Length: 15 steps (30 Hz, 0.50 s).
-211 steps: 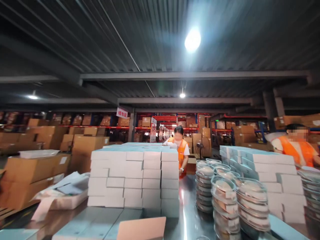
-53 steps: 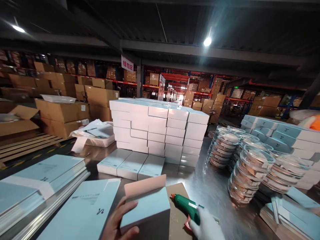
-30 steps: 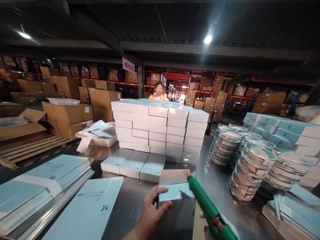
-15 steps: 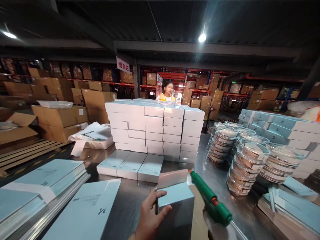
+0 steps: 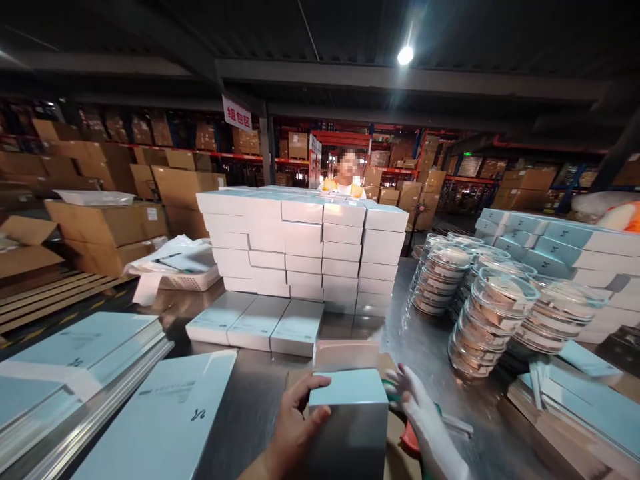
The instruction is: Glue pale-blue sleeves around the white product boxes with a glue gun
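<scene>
My left hand (image 5: 300, 423) grips the left side of a pale blue and white box (image 5: 347, 390), thumb and fingers on its edge. The box stands upright, its end flap (image 5: 345, 355) raised at the far side. To the right of it, my right hand (image 5: 417, 407), in a white glove, has its fingers apart and holds nothing. Under that hand lies a green and red glue gun (image 5: 411, 440), partly hidden, with a clear glue stick (image 5: 457, 427) at its rear. Beneath the glue gun is a piece of brown cardboard (image 5: 397, 460).
A wall of stacked white boxes (image 5: 300, 260) stands ahead, with three flat boxes (image 5: 255, 323) before it. Stacks of clear round containers (image 5: 495, 320) stand right. Flat pale blue sheets (image 5: 165, 413) lie left. A person (image 5: 345, 180) is behind the stack.
My right hand has let go of the glue gun, which now lies beside the box. The fingers have opened near the box's right edge. My left hand keeps its grip.
</scene>
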Motion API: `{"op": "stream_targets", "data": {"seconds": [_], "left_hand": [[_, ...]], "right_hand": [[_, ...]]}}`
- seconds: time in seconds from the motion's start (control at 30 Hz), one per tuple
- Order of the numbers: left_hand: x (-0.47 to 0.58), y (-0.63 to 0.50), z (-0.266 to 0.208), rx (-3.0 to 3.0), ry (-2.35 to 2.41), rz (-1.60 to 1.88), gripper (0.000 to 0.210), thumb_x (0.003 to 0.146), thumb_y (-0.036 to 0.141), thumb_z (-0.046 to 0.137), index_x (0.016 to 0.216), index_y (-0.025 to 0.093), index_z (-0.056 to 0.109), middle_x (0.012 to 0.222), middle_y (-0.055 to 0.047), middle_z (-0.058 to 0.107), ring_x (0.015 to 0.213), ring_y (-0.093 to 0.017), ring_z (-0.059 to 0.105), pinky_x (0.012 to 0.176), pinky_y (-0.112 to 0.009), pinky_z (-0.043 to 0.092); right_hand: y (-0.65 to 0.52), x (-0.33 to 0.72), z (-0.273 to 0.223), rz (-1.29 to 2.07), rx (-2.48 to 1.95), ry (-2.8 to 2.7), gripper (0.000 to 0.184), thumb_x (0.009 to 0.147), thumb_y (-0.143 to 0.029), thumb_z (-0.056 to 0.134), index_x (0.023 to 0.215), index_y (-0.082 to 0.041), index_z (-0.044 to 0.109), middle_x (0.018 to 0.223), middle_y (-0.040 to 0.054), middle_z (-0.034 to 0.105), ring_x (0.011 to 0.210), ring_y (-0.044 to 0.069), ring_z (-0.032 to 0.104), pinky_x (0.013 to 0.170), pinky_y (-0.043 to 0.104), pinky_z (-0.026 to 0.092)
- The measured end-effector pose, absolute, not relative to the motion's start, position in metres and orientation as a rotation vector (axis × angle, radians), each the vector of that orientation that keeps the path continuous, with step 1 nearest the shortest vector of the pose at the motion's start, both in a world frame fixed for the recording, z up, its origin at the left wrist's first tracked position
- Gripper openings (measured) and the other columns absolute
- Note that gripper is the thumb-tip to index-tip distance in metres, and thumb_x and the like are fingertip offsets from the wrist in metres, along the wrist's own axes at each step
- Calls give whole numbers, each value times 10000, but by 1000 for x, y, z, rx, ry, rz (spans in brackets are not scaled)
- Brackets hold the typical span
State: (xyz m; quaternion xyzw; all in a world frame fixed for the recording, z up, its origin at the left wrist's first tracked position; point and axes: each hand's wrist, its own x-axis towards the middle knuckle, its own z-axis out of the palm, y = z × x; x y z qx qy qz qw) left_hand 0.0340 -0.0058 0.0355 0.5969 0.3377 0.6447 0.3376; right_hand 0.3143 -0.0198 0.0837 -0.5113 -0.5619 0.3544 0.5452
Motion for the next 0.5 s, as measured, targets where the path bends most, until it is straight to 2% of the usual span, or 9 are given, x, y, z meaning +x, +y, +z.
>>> {"op": "stream_targets", "data": {"seconds": [0.03, 0.07, 0.13, 0.2, 0.3, 0.33, 0.4, 0.5], "left_hand": [[35, -6, 34, 1567, 870, 1669, 542, 768, 700, 846, 1020, 220, 846, 1079, -121, 801, 977, -311, 784, 839, -355, 633], [36, -6, 33, 1578, 862, 1664, 537, 770, 699, 846, 1005, 215, 842, 1109, -131, 789, 996, -318, 782, 843, -361, 630], [38, -6, 29, 1592, 857, 1684, 529, 783, 701, 839, 974, 208, 821, 1198, -149, 749, 1074, -336, 765, 872, -375, 621], [40, -5, 27, 1565, 794, 1768, 496, 805, 667, 848, 993, 219, 750, 1281, -148, 702, 1163, -339, 734, 916, -388, 609], [42, -2, 29, 1528, 636, 1887, 476, 840, 591, 866, 1102, 283, 616, 1231, -89, 698, 1187, -286, 725, 980, -395, 594], [41, -1, 32, 1549, 600, 1896, 470, 839, 586, 869, 1107, 289, 621, 1175, -72, 707, 1174, -280, 727, 993, -404, 593], [37, 0, 40, 1663, 568, 1846, 426, 830, 608, 864, 1060, 273, 734, 1096, -78, 732, 1195, -308, 716, 1040, -453, 580], [29, -2, 54, 1824, 497, 1719, 344, 887, 594, 809, 1031, 286, 861, 1069, -111, 820, 1259, -351, 698, 1091, -522, 556]], "right_hand": [[-17, 297, 96, 981, -1109, -1369, 771, 807, -846, 668, 1276, -235, 701, 1270, 173, 767, 1143, 361, 737, 988, 493, 582], [-15, 282, 106, 1069, -1042, -1415, 781, 808, -842, 681, 1284, -223, 685, 1267, 168, 765, 1152, 355, 727, 991, 480, 580], [-12, 267, 117, 1151, -954, -1551, 698, 857, -749, 698, 1285, -198, 670, 1256, 156, 764, 1176, 352, 708, 1006, 463, 571], [-12, 270, 115, 1120, -921, -1665, 612, 840, -557, 766, 1309, -181, 656, 1318, 163, 740, 1242, 367, 681, 1044, 473, 557], [-17, 289, 94, 910, -1027, -1781, 595, 730, -295, 840, 1302, -210, 700, 1546, 197, 601, 1421, 403, 572, 1199, 575, 438], [-18, 294, 87, 833, -1050, -1815, 524, 745, -280, 843, 1257, -228, 742, 1592, 201, 560, 1459, 411, 539, 1227, 614, 395], [-22, 299, 79, 749, -1003, -1879, 339, 858, -328, 797, 1192, -272, 809, 1639, 180, 514, 1497, 404, 506, 1242, 648, 370], [-25, 296, 79, 783, -885, -1932, 304, 950, -328, 711, 1234, -347, 817, 1619, 112, 554, 1498, 361, 517, 1238, 592, 417]]}}
